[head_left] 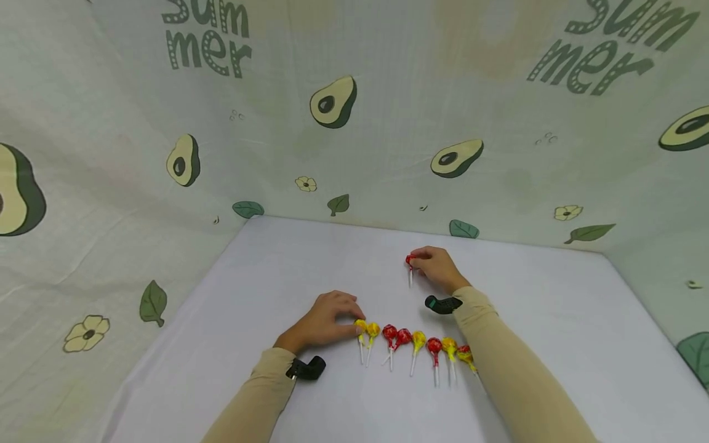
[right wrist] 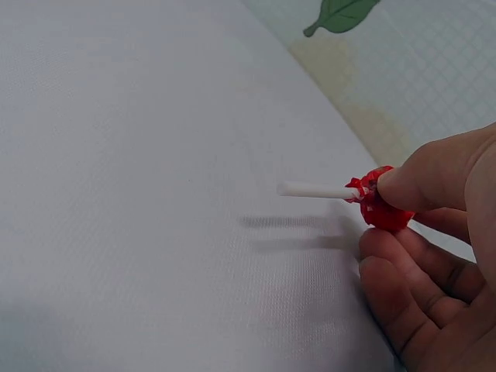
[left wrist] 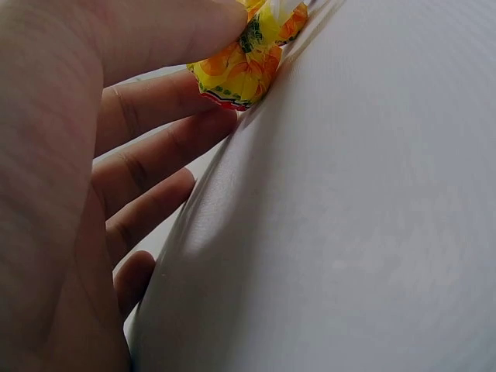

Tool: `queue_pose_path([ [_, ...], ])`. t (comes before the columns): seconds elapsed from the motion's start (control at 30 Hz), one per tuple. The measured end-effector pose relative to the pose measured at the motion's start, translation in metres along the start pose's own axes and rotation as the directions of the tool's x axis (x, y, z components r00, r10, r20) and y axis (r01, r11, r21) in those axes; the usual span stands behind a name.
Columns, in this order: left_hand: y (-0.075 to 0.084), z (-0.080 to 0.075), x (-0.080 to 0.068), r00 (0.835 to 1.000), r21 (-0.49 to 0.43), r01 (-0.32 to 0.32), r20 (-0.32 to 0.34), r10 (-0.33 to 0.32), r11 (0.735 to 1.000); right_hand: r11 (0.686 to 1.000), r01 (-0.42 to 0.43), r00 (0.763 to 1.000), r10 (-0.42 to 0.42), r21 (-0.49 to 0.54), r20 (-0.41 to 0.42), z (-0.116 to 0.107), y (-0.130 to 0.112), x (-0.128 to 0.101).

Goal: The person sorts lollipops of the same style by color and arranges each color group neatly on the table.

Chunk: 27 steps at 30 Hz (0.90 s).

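Note:
My right hand (head_left: 437,269) pinches a red-wrapped lollipop (right wrist: 387,215) by its head between thumb and fingers, at the back of the white table. Its white stick points toward the front in the head view. Farther left and nearer, my left hand (head_left: 328,320) has its thumb and fingers around the head of a yellow lollipop (left wrist: 236,76) at the left end of a row. A second yellow lollipop (head_left: 373,331) lies right beside it. Two red lollipops (head_left: 390,333) (head_left: 403,337) follow, their sticks crossing.
Further right in the row are a yellow lollipop (head_left: 418,340), a red lollipop (head_left: 434,346), another yellow one (head_left: 449,346) and a red-and-yellow one (head_left: 465,354), partly behind the right sleeve (head_left: 515,363). A cloth printed with avocados (head_left: 333,102) hangs behind the table (head_left: 332,258).

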State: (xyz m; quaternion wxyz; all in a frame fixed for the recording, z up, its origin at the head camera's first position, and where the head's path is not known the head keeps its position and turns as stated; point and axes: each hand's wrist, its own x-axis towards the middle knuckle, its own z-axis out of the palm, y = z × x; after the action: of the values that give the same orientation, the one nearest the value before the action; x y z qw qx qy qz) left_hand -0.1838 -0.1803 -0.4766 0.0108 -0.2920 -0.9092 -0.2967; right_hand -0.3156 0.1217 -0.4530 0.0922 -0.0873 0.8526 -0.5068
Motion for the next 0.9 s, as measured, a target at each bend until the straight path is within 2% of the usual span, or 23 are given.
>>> queue_pose_path([
  [0.43, -0.003, 0.0, 0.004, 1.0, -0.005, -0.015, -0.004, 0.015, 1.0, 0.999, -0.015, 1.0, 0.014, -0.053, -0.018, 0.007, -0.009, 0.01],
  [0.9, 0.0, -0.002, 0.002, 1.0, -0.004, 0.008, 0.005, -0.008, 1.0, 0.996, -0.012, 0.999, 0.009, -0.093, -0.036, 0.011, -0.01, 0.019],
])
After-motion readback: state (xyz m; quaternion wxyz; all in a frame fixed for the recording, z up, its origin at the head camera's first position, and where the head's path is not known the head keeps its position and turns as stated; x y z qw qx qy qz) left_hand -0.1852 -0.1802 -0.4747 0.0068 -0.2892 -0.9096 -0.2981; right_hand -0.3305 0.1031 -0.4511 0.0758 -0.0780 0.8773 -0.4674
